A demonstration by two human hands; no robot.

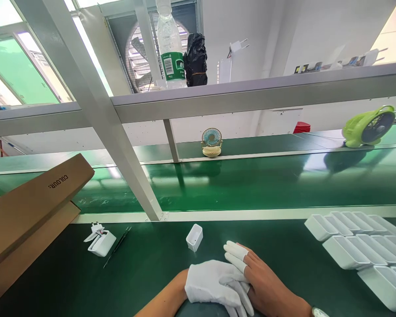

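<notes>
My left hand [214,281], in a white glove, rests at the table's near edge with its fingers stretched out and pointing down to the right. It touches my right hand [265,279], which lies beside it, bare except for white cots on two fingers. Those fingers reach out flat and hold nothing. A small white open-topped plastic case [194,237] sits on the green table just beyond my hands, apart from both. Farther left lie a white case with plug pieces [101,243] and dark tweezers [118,247].
White cases in rows [359,246] stand at the right. A cardboard box [36,207] juts in from the left. Behind a pale rail runs a green conveyor belt [251,185]. A slanting metal post [119,141], a small fan [211,141] and a green fan [368,125] stand beyond.
</notes>
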